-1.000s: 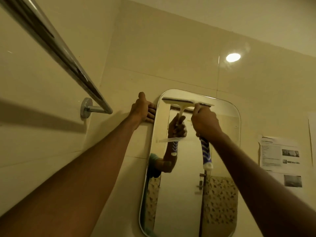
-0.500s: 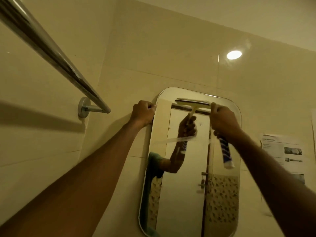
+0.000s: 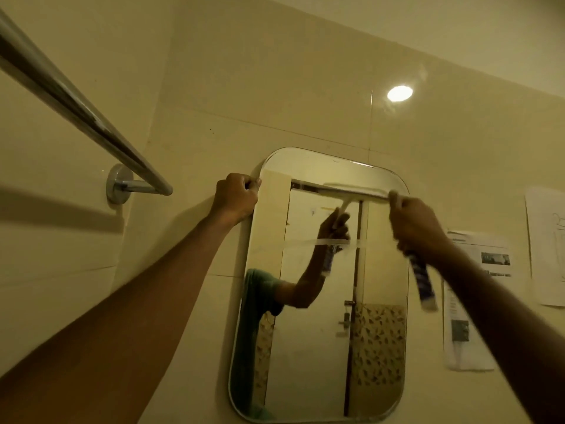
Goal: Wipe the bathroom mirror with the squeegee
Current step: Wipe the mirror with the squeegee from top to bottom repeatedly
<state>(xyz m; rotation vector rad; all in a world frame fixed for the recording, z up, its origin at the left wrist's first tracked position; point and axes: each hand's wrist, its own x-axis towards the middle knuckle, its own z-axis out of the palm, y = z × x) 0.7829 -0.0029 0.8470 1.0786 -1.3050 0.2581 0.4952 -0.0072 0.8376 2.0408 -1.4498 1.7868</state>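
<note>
A rounded rectangular mirror (image 3: 318, 347) hangs on the beige tiled wall. My left hand (image 3: 235, 198) grips the mirror's upper left edge with closed fingers. My right hand (image 3: 417, 228) is closed around the squeegee (image 3: 354, 191), whose pale blade lies flat across the glass near the top right. The blue and white handle end (image 3: 423, 283) sticks out below my fist. The mirror reflects my arm and the squeegee. A faint horizontal streak crosses the glass below the blade.
A chrome towel rail (image 3: 76, 108) runs diagonally at upper left and ends in a wall mount (image 3: 117, 183). Printed paper sheets (image 3: 477, 298) are stuck to the wall right of the mirror. A ceiling light's reflection (image 3: 399, 93) glows on the tiles above.
My right hand has slid the squeegee to the right along the top of the mirror. My left hand has closed tighter on the mirror's left edge.
</note>
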